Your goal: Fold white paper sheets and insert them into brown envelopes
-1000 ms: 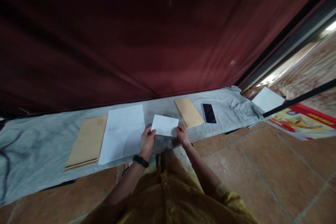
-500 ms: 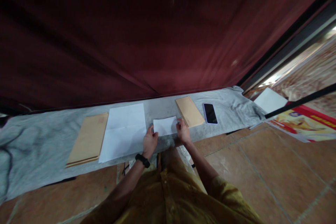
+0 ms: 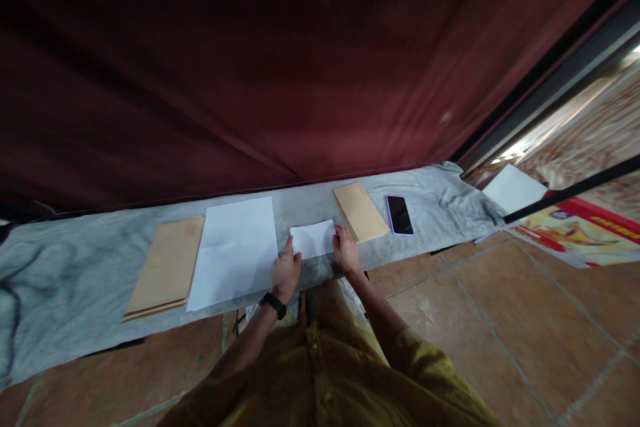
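Note:
A small folded white paper (image 3: 313, 238) lies flat on the grey cloth (image 3: 75, 267) in front of me. My left hand (image 3: 286, 271) rests at its left edge with the fingers pressing on the paper. My right hand (image 3: 345, 250) presses its right edge the same way. Both hands lie fairly flat on top of the paper rather than gripping it. A black band sits on my left wrist.
Left of the folded paper lies a large white sheet (image 3: 234, 251), then a stack of brown envelopes (image 3: 169, 267). To the right are a smaller brown envelope (image 3: 360, 211) and a dark phone (image 3: 399, 215). A dark red curtain hangs behind. Tiled floor and a colourful poster (image 3: 575, 227) lie at right.
The folded paper, held up between both hands a second ago, now lies flat on the cloth. Both hands came down with it and press on its edges.

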Demonstrator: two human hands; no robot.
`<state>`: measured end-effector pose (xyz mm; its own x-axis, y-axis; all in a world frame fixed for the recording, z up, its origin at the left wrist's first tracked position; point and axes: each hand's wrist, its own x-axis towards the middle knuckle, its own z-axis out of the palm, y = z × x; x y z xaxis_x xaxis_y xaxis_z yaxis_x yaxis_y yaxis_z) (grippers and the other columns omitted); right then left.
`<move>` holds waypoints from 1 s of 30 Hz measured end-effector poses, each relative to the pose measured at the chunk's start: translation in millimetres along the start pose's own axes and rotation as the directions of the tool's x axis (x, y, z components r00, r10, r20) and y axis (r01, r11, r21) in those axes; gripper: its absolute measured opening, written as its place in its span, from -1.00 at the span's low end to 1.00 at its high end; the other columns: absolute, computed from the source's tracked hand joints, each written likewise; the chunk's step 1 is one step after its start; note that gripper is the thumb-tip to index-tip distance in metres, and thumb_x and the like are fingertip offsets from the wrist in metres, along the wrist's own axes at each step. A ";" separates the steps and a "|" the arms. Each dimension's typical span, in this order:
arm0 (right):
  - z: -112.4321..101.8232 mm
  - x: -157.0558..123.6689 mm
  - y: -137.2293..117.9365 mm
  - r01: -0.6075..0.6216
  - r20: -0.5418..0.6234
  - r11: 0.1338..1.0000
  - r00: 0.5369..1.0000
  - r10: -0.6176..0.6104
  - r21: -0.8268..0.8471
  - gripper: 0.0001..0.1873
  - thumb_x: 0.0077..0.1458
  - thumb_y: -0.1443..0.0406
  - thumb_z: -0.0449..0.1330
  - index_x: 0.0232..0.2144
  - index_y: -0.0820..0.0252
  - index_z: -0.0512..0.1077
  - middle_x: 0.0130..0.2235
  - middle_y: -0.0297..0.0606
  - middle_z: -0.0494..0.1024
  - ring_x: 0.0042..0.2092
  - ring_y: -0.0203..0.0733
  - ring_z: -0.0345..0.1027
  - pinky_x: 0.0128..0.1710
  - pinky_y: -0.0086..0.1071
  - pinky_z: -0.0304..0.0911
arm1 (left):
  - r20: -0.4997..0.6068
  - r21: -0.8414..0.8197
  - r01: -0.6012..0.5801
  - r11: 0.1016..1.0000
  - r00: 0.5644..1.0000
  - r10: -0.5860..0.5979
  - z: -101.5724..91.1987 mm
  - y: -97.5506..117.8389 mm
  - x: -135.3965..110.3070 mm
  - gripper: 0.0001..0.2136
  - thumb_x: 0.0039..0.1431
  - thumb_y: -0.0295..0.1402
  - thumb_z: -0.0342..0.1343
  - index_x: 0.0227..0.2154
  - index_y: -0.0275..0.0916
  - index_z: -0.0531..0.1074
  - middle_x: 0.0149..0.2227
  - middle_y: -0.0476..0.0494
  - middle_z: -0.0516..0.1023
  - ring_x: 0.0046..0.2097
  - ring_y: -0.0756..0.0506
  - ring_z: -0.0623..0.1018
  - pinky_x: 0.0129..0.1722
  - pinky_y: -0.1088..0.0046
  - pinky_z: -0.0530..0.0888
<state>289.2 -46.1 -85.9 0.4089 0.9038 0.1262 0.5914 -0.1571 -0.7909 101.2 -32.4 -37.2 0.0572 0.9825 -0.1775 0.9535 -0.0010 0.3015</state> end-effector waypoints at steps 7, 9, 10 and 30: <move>1.2 -1.8 1.8 0.061 0.028 0.995 0.998 -0.058 -0.080 -0.55 0.31 0.27 -0.05 0.18 0.18 0.36 -0.03 -0.02 0.51 0.01 0.02 0.37 0.10 -0.11 0.24 | -0.028 0.082 -0.032 0.996 0.999 0.035 1.6 2.0 -4.4 -0.51 0.39 -0.29 -0.10 0.34 -0.23 0.19 -0.24 -0.35 0.66 -0.23 -0.30 0.66 -0.27 0.24 0.51; 1.2 -2.3 1.9 0.055 0.028 0.996 0.998 -0.054 -0.069 -0.55 0.31 0.27 -0.04 0.18 0.16 0.36 -0.03 -0.04 0.51 0.00 0.01 0.37 0.09 -0.11 0.24 | -0.042 0.097 -0.034 0.995 0.998 0.038 3.4 1.5 -5.4 -0.52 0.40 -0.29 -0.10 0.33 -0.22 0.22 -0.21 -0.35 0.66 -0.22 -0.28 0.66 -0.27 0.26 0.51; 1.3 -2.5 1.8 0.051 0.023 0.997 0.999 -0.050 -0.064 -0.55 0.30 0.27 -0.03 0.18 0.15 0.36 -0.04 -0.05 0.51 0.00 0.01 0.36 0.09 -0.12 0.24 | -0.048 0.101 -0.038 0.994 0.998 0.043 4.2 1.2 -6.0 -0.53 0.39 -0.30 -0.10 0.32 -0.23 0.23 -0.20 -0.35 0.65 -0.22 -0.27 0.65 -0.26 0.27 0.51; 5.3 -3.7 6.9 0.095 -0.011 0.978 0.995 -0.098 -0.188 -0.55 0.30 0.34 -0.06 0.18 0.20 0.36 -0.03 -0.02 0.49 0.01 0.04 0.36 0.06 -0.14 0.23 | -0.114 0.122 -0.502 0.856 0.850 0.515 33.4 -16.7 -44.4 -0.62 0.38 -0.39 -0.10 0.19 -0.22 0.37 0.26 -0.25 0.40 0.25 -0.23 0.38 0.23 0.14 0.33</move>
<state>288.1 -48.4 -95.0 0.3561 0.9106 0.2097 0.7474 -0.1428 -0.6488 92.6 -82.2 -65.6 0.5056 0.8556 0.1112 0.8236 -0.5170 0.2332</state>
